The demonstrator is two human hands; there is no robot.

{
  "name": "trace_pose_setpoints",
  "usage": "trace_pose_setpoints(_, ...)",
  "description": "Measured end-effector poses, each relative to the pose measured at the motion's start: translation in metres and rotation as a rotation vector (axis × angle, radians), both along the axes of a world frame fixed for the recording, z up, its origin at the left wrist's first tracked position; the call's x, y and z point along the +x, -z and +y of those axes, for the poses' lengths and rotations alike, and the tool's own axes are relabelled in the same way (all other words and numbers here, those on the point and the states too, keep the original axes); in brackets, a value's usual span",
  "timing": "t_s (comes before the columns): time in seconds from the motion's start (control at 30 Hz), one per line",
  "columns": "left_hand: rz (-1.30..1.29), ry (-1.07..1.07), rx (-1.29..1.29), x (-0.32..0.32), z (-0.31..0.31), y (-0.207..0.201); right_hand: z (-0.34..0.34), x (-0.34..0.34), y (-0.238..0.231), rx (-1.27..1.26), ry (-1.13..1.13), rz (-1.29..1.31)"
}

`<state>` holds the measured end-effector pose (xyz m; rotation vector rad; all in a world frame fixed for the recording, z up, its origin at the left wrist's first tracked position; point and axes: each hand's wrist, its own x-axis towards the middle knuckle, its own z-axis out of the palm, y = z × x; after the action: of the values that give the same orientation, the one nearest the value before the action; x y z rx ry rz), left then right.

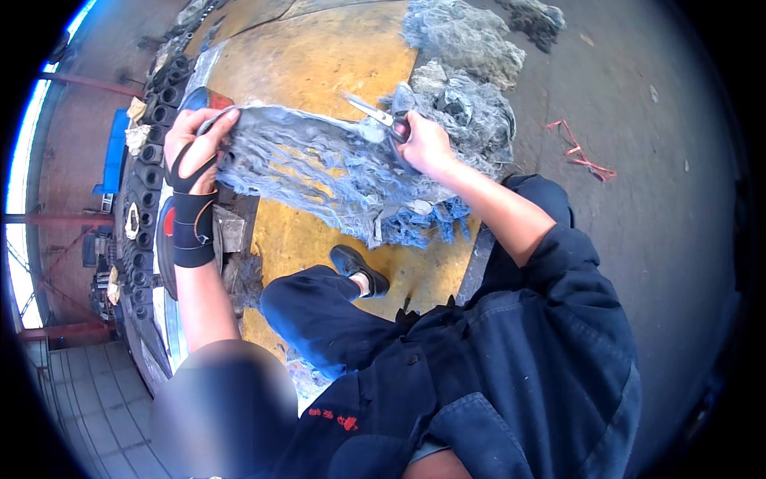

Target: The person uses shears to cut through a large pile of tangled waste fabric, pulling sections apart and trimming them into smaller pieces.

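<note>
My left hand [194,142], in a black wrist brace [193,227], pinches one end of a ragged grey-blue shaggy cloth [295,152]. The cloth stretches across to the right, with its frayed strands hanging down. My right hand [427,145] grips black-handled scissors [378,113] by the finger loops. Their metal blades point up and left, along the cloth's upper edge. I cannot make out whether the blades touch the cloth. Bluer tufts [427,225] hang at its lower right.
Heaps of grey fibrous scraps [467,44] lie ahead and right on a worn yellow board [311,56]. A row of dark tubular parts [144,199] runs along the left. Red strapping [581,152] lies on the dark floor at right. My shoe [355,267] rests on the board.
</note>
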<state>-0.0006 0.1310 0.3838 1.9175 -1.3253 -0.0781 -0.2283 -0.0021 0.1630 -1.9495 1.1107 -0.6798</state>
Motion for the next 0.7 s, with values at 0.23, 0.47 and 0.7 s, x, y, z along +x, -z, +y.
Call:
trace_pose_setpoints(0.23, 0.207, -0.133, 0.161, 0.105, 0.055, 0.028, -0.037, -0.03, -0.038, 0.739, -0.356, -0.482)
trace_pose_setpoints(0.47, 0.133, -0.055, 0.244, 0.121, 0.077, 0.105, -0.037, -0.037, -0.039, 0.44, -0.39, -0.398)
trace_pose_setpoints(0.7, 0.285, -0.094, 0.288, 0.115, 0.09, 0.132, -0.041, -0.032, -0.035, 0.438, -0.284, -0.254)
